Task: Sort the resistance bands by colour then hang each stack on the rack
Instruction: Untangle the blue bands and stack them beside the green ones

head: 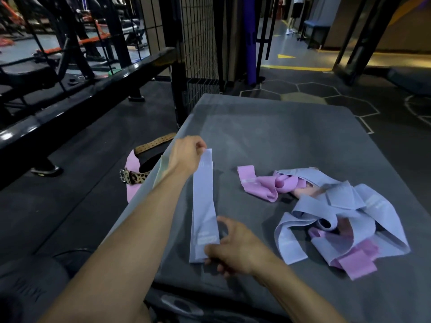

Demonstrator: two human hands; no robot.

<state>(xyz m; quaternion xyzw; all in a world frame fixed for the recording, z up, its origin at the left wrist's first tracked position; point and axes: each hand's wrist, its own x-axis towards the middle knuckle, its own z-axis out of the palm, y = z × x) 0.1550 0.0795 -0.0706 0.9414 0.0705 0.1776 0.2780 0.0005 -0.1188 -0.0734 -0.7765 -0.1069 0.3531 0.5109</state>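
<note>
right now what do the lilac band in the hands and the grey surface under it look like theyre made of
Lilac band: looks like woven elastic fabric, matte; it lies flat and limp between the left hand and right hand, with a sewn-on pale label near the lower end.
Grey surface: probably vinyl or rubbery padding; smooth, dull sheen, softly rounded edges. Hard to be sure.

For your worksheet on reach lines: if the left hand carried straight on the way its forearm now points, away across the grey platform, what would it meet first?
Probably nothing soon. The left hand pinches the lavender band's far end; beyond lies bare grey platform, though depth is unclear.
</note>
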